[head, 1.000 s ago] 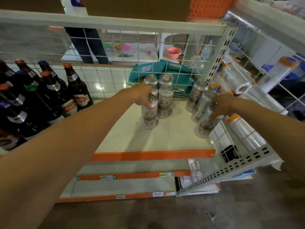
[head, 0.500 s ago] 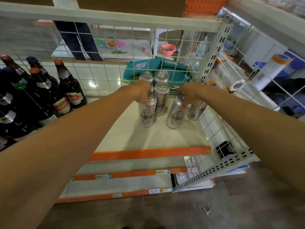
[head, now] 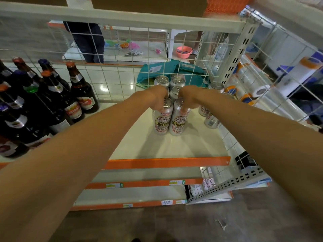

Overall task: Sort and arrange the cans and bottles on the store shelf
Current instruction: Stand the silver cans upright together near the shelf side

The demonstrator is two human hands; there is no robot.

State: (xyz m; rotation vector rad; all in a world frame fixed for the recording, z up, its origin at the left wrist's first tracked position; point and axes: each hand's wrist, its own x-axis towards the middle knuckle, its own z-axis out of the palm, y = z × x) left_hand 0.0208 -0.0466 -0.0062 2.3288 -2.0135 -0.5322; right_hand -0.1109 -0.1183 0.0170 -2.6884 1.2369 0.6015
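a: compared with half a second ago, the front-right can (head: 179,119) is no longer tilted in mid-carry. it stands upright on the shelf (head: 166,147), touching the front-left can (head: 162,119).
b: and the hands?
a: the right hand (head: 189,99) curls its fingers over that can's top. the left hand (head: 158,99) grips the top of the front-left can the same way. neither lets go yet.
b: so how far along?
a: partway, i'd judge. the middle block reads as two columns, with the back cans (head: 177,81) behind the front pair. the loose cans (head: 215,87) by the wire side panel (head: 229,142) sit apart from it. the right forearm hides some, so i cannot count them.
b: bottles?
a: the bottles (head: 76,91) stand grouped at the left end, well apart from the cans. they look sorted by kind already. whether their rows need tidying i cannot tell.
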